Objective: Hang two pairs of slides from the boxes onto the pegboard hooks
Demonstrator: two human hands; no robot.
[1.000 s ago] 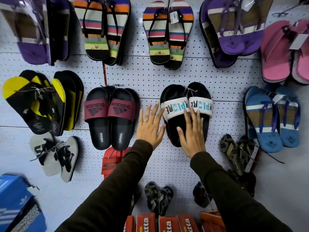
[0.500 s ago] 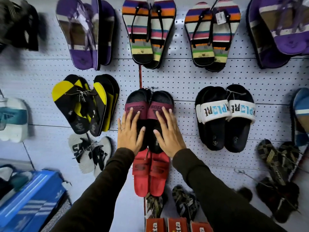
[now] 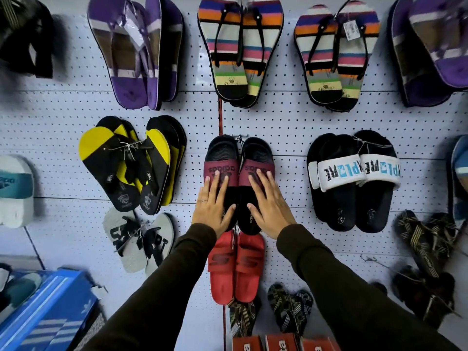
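Maroon straps at the centre of the frame — both hands are flat on the adidas slides [image 3: 239, 183], which hang on the white pegboard [image 3: 291, 122] from a hook at their top edge. Left hand [image 3: 214, 207] lies on the left slide, fingers spread and open, fingertips reaching the strap, gripping nothing. Right hand [image 3: 268, 202] lies on the right slide the same way, palm down, fingers splayed.

Just below, touching or nearly touching the heels, hang the red slides [image 3: 235, 267]. To the right, across a strip of bare board, the black slides with white EXPLORE straps [image 3: 354, 181] hang on their own hook. To the left, another bare strip, then the yellow-and-black flip-flops [image 3: 131, 163], with the grey pair [image 3: 138, 240] under them.

Up top, the striped flip-flops [image 3: 239, 51] hang close above the maroon pair — a narrow gap of board between. Lower left corner: a blue shoebox [image 3: 48, 315] with white stripes. Along the bottom edge, red boxes [image 3: 281, 344] peek in, cut off by the frame.
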